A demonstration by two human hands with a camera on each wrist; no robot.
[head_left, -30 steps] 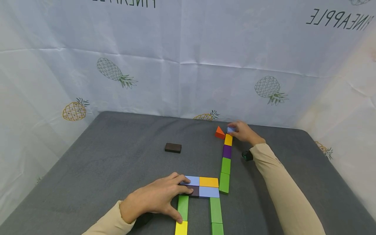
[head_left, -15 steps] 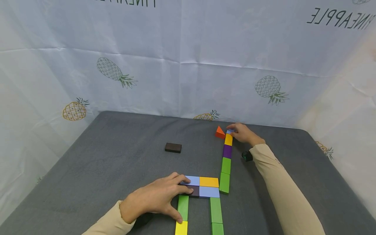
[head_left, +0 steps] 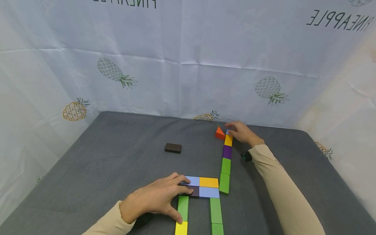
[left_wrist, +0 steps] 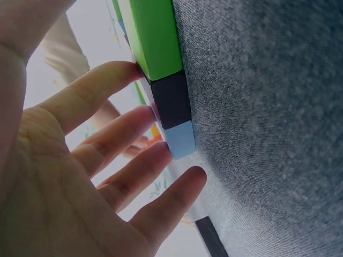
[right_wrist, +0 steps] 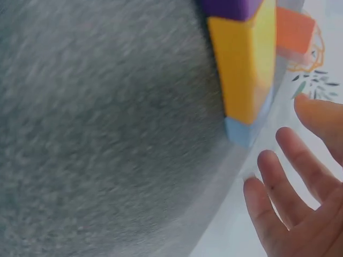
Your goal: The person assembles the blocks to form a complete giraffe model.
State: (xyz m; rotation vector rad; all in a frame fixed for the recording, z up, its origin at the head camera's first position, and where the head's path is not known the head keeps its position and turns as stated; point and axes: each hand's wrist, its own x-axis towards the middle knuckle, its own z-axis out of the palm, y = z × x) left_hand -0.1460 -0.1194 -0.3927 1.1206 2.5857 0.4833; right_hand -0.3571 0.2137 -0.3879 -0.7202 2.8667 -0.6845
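Observation:
My left hand (head_left: 158,197) rests its fingertips on the left ends of a crosswise pair of rows: a light blue block (head_left: 192,180) and a dark block (head_left: 195,192). Its thumb lies by the joint of a green block (head_left: 183,209) and a yellow block (head_left: 181,228). At the far end of a long row, my right hand (head_left: 241,133) is over a light blue block (right_wrist: 239,131), partly covering it in the head view. In the right wrist view those fingers spread loosely beside it, gripping nothing. This block abuts an orange-yellow block (head_left: 228,140).
The long row continues with a purple block (head_left: 227,151) and green blocks (head_left: 226,165). An orange-red triangular block (head_left: 219,133) stands just left of its far end. A dark brown block (head_left: 173,148) lies alone on the grey table (head_left: 123,156). A pineapple-print curtain (head_left: 182,81) hangs behind.
The far light blue block has come into line against the orange-yellow one. My right hand shifted slightly left and now covers more of it; the left hand stayed put.

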